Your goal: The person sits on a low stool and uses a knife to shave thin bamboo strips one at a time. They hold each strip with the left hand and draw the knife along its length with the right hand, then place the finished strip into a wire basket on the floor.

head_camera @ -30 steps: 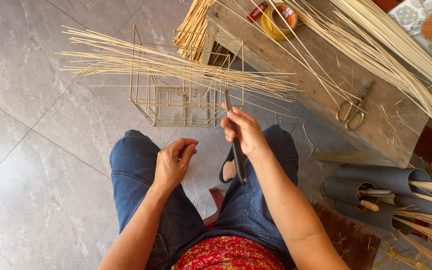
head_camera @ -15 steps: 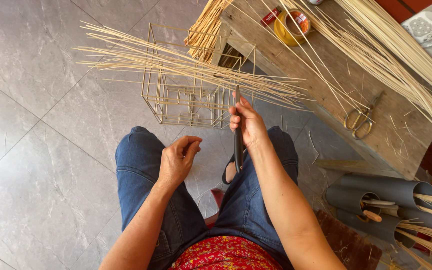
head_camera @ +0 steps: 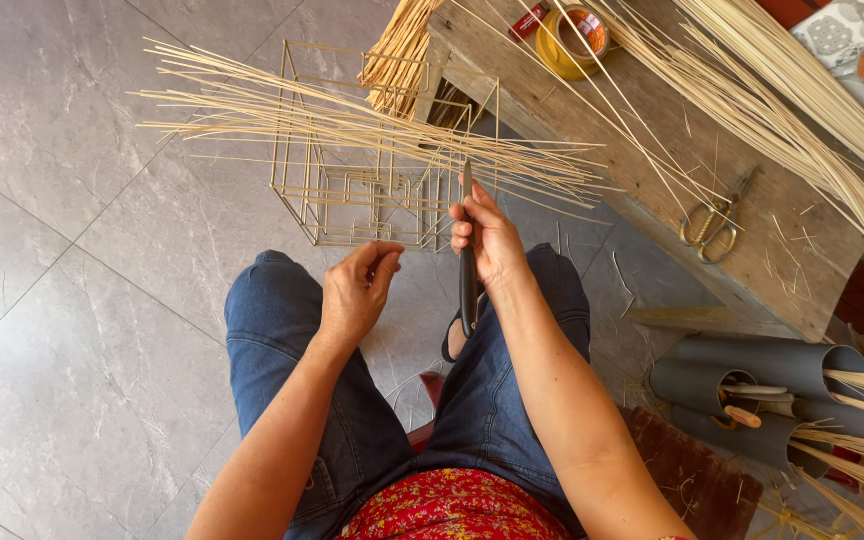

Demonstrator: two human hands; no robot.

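Observation:
My right hand (head_camera: 487, 237) grips a long dark-handled knife (head_camera: 468, 285), held upright with its blade up near a bundle of thin pale bamboo strips (head_camera: 352, 120). The strips lie across a small wire-frame cage (head_camera: 352, 195) on the floor in front of my knees. My left hand (head_camera: 357, 290) hovers over my left knee, fingers curled and pinched together; whether it holds a thin sliver I cannot tell. I sit in blue jeans.
A wooden bench (head_camera: 652, 150) at right carries more long strips (head_camera: 792, 110), scissors (head_camera: 712, 225) and a yellow tape roll (head_camera: 572, 40). Grey tubes (head_camera: 762, 375) with tools and sticks lie at lower right. Grey tiled floor (head_camera: 82, 250) spreads to the left.
The view has shifted slightly. My right hand with the knife has risen a little toward the strips; my left hand stays by the knee, fingers curling.

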